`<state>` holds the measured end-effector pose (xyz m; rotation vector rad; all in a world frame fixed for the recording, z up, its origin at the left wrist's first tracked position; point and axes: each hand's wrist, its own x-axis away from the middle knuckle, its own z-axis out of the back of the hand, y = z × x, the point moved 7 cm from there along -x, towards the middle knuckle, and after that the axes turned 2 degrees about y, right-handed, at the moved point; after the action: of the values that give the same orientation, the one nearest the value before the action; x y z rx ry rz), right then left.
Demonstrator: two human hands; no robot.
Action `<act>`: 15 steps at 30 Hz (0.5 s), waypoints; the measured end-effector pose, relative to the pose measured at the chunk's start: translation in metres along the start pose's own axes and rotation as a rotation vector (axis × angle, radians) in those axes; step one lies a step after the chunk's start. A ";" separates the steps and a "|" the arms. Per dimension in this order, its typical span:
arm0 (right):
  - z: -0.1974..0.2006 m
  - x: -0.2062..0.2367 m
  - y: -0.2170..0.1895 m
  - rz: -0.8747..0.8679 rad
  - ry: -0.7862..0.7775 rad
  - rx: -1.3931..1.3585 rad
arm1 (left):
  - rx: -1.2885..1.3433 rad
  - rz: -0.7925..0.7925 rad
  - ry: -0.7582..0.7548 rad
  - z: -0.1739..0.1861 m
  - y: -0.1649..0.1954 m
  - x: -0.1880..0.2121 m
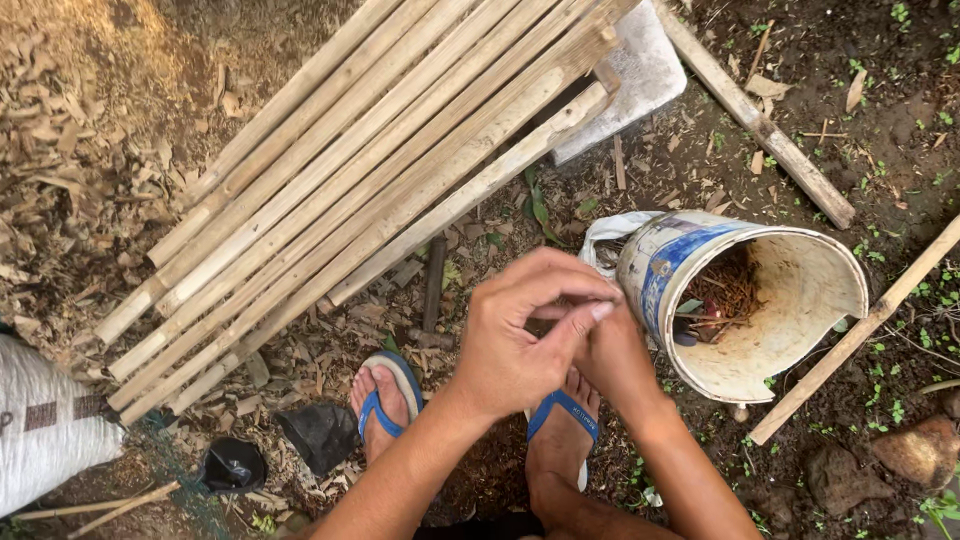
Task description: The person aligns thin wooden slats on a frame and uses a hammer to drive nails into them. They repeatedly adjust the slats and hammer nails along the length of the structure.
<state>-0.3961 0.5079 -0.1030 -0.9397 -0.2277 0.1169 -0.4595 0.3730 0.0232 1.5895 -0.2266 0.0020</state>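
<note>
My left hand (515, 345) and my right hand (622, 358) meet just above my feet in blue flip-flops (385, 405). The left hand lies over the right, its fingers curled and pinched against the right hand's fingertips. Anything between them is hidden. Right beside the hands, a white bucket (800, 300) with a blue label lies tipped on its side, its mouth facing me. Inside is a pile of thin rusty brown pieces (728, 292), possibly nails.
A bundle of split bamboo slats (350, 190) runs diagonally across the upper left, over a white slab (645, 70). Wooden sticks (760, 120) (860, 335) lie on the dirt at right. A white sack (40, 425) is at left, black plastic scraps (320, 435) and stones (915, 450) below.
</note>
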 end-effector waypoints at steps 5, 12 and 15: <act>-0.006 -0.008 0.001 -0.025 0.065 0.164 | 0.061 0.018 0.133 0.060 -0.020 0.002; -0.106 -0.042 -0.067 0.182 -0.354 0.274 | 0.122 0.026 0.421 0.162 -0.034 0.013; -0.137 -0.051 -0.117 0.709 -0.353 0.408 | 0.224 0.120 0.449 0.168 -0.044 0.020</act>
<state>-0.4125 0.3219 -0.0931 -0.5499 -0.1765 0.9537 -0.4570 0.2041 -0.0237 1.7493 0.0323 0.4871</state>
